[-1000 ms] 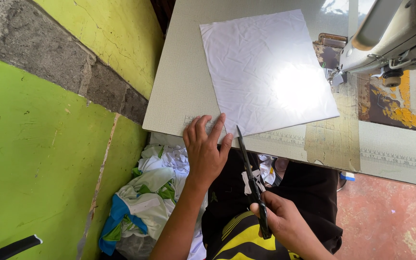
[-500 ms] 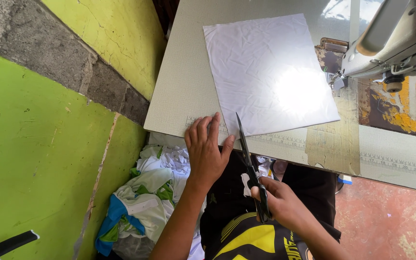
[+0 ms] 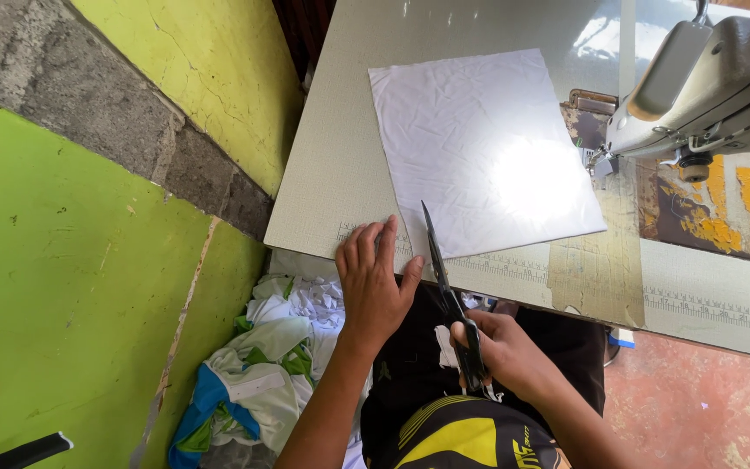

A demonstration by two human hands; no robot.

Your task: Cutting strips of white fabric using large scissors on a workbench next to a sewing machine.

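Note:
A white rectangular piece of fabric [image 3: 488,148] lies flat on the grey table [image 3: 332,174]. My left hand [image 3: 373,282] rests palm down on the table's near edge, fingers spread, by the fabric's near left corner. My right hand [image 3: 501,352] grips black scissors [image 3: 444,282] by the handles below the table edge. The blades point away from me, their tip at the fabric's near edge.
A sewing machine [image 3: 705,82] stands at the table's right side, over a worn yellow-patched plate [image 3: 722,208]. A ruler strip [image 3: 705,308] runs along the table's near edge. Fabric scraps [image 3: 262,365] pile on the floor by the green wall [image 3: 71,287].
The scissors have moved forward, so the blade tip now meets the fabric's near edge. My left hand has stayed flat at the table edge.

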